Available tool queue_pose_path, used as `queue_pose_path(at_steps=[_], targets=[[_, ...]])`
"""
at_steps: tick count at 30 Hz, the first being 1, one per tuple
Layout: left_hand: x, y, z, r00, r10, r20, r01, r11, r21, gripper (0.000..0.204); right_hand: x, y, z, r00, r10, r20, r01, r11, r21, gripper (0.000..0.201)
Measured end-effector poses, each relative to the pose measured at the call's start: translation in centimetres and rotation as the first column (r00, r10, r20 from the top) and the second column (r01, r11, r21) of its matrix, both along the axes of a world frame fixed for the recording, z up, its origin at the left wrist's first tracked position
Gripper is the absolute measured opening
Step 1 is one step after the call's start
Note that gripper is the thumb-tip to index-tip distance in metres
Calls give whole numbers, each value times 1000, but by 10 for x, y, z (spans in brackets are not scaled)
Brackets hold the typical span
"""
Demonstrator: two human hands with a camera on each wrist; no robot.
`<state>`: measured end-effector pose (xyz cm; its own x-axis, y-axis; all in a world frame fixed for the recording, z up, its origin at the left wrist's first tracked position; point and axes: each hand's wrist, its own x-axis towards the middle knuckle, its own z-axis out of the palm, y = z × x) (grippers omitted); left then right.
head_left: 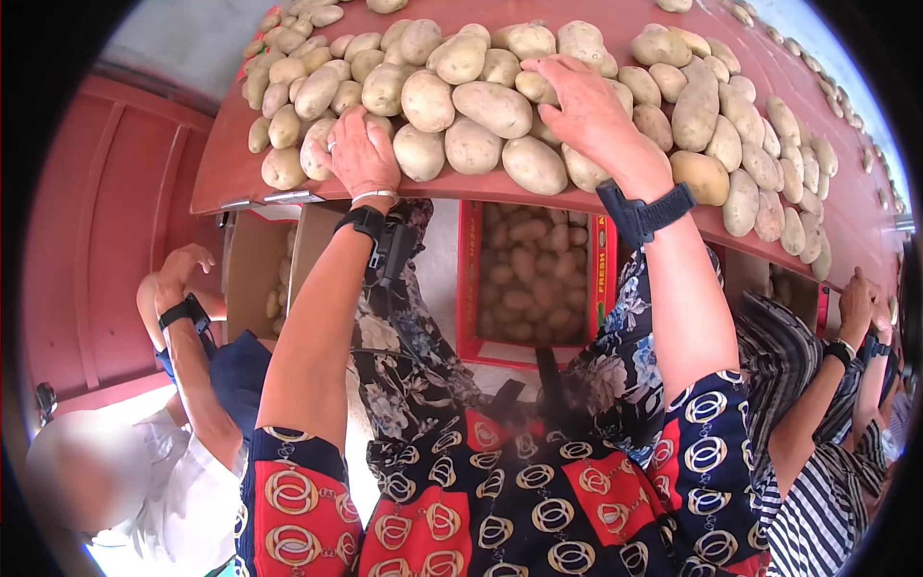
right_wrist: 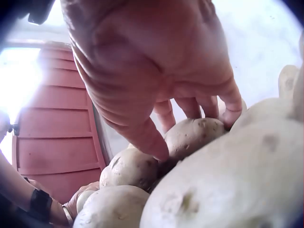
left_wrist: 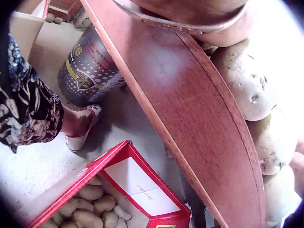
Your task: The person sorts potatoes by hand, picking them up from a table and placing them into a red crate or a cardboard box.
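Many potatoes lie heaped along the near edge of a reddish table [head_left: 226,183]. My left hand [head_left: 363,159], with a ring and a bracelet, rests on potatoes left of the middle, its fingers spread over them. A pale potato [head_left: 315,149] sits against its left side. Farther right, my right hand [head_left: 596,111] reaches over the heap. In the right wrist view its thumb and bent fingers hold a potato [right_wrist: 194,137] from above, among larger potatoes [right_wrist: 237,180]. In the left wrist view the left hand's fingers are out of sight; potatoes [left_wrist: 247,78] show beside the wrist.
Below the table edge stands a red box [head_left: 468,288] of potatoes between the knees. An open carton [head_left: 255,260] is to its left. A grey patterned bin [left_wrist: 88,66] stands under the table. People sit on both sides, one hand [head_left: 183,264] near the left carton.
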<state>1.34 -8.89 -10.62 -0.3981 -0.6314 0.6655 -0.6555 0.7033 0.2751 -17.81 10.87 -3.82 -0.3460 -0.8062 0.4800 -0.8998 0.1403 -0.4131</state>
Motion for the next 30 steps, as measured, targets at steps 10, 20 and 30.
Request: queue_pose_path(at_steps=[10, 20, 30], targets=[[0, -1, 1, 999, -34, -21, 35, 999, 36, 33, 3, -6, 5, 995, -89, -37, 92, 992, 86, 45], [-1, -6, -5, 999, -34, -34, 32, 998, -60, 36, 4, 37, 41, 359, 217, 908, 39, 968, -247, 37], [4, -2, -1, 999, -35, -10, 35, 999, 29, 34, 92, 53, 2, 578, 208, 789, -719, 588, 372, 43]])
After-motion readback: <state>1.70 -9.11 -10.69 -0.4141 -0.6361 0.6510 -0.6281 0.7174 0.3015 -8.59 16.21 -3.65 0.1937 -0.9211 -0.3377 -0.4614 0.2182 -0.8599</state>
